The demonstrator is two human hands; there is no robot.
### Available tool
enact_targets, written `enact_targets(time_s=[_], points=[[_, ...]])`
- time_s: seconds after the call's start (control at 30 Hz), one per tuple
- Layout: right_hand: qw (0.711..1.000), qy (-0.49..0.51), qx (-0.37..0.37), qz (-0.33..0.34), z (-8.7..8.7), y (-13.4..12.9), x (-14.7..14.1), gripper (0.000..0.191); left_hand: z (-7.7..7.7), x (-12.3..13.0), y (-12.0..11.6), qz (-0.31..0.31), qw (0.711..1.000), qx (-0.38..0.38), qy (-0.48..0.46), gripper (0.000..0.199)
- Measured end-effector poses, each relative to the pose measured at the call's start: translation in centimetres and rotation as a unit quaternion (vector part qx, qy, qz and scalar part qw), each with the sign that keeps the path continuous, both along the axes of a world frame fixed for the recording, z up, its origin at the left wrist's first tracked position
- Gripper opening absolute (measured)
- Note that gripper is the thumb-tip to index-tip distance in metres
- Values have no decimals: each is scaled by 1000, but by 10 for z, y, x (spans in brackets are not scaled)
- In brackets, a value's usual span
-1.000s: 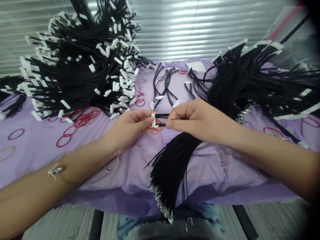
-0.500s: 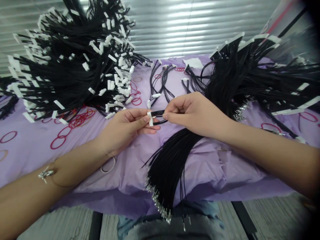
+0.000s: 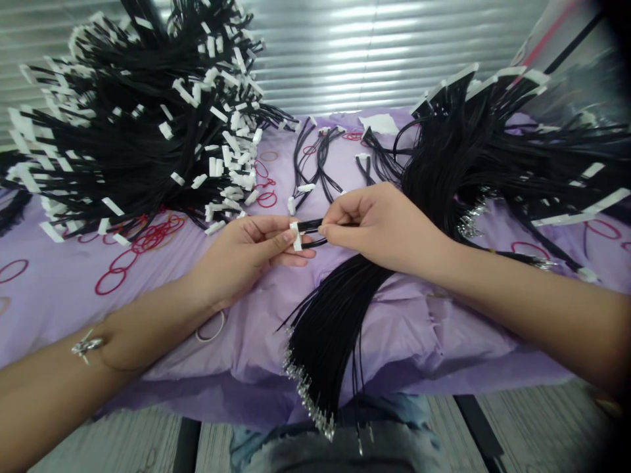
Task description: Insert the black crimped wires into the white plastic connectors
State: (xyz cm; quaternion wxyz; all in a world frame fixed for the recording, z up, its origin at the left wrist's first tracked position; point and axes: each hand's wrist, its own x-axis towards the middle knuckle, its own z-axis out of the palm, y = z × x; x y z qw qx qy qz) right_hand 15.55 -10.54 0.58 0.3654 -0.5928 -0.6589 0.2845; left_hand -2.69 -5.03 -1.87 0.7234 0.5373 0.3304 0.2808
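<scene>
Between thumb and fingers, my left hand (image 3: 261, 243) pinches a small white connector housing (image 3: 296, 236). Black wires (image 3: 310, 226) run from the housing to the right. My right hand (image 3: 367, 220) grips these wires just beside the connector, its thumb and forefinger pressed together; the exact fingertip contact is partly hidden. Under and below my right hand lies a thick bundle of loose black wires (image 3: 335, 322) with silver metal terminals (image 3: 308, 394) at their near ends, hanging over the table's front edge.
A tall heap of black cables with white connectors (image 3: 148, 131) stands at the left. Another cable pile (image 3: 453, 131) lies at the right. Red rubber bands (image 3: 152, 236) and several short cables (image 3: 323, 161) lie on the purple cloth (image 3: 236, 341). Blinds (image 3: 345, 59) are behind.
Both hands keep nearly the same pose on the connector and wires. The whole view has shifted slightly; my right fingers have moved only a little.
</scene>
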Motion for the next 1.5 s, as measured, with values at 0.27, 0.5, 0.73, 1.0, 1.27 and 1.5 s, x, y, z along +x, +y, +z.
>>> enact_targets(time_s=[0.27, 0.5, 0.73, 1.0, 1.27, 1.5], points=[[1000, 1, 16, 11, -3, 1, 2, 10, 1, 1, 1, -16, 1000, -12, -7, 8], [997, -46, 51, 26, -9, -3, -3, 12, -5, 0, 2, -15, 1000, 7, 2, 9], [996, -59, 61, 38, -10, -5, -3, 13, -6, 0, 2, -10, 1000, -18, -15, 10], [996, -48, 70, 41, -13, -5, -2, 14, -7, -1, 3, -25, 1000, -3, -6, 12], [995, -41, 73, 45, -18, -5, -4, 15, -7, -2, 4, -41, 999, 4, -8, 13], [936, -257, 237, 34, -3, -14, -4, 26, -4, 3, 3, -18, 999, -9, -42, 8]])
